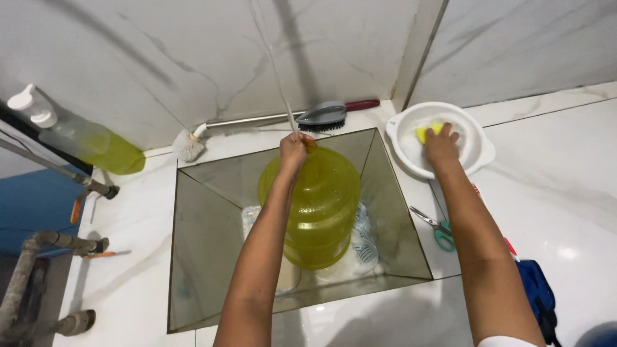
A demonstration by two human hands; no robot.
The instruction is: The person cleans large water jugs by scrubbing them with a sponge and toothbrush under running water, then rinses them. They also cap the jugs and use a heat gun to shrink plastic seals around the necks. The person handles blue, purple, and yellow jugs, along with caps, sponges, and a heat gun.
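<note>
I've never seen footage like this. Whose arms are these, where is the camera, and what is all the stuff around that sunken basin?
There is no machine here: these are a person's two bare arms, filmed by a camera worn on their head and looking down.

The left hand has its grip around the neck of a big yellow water jug, which stands in a square sunken basin. A thin stream of water falls toward the jug's mouth.

The right hand presses on a yellow sponge inside a white bowl on the marble counter.

Around them lie scissors with green handles, a scrubbing brush, a long-handled white brush and a bottle of green liquid on its side.
</note>
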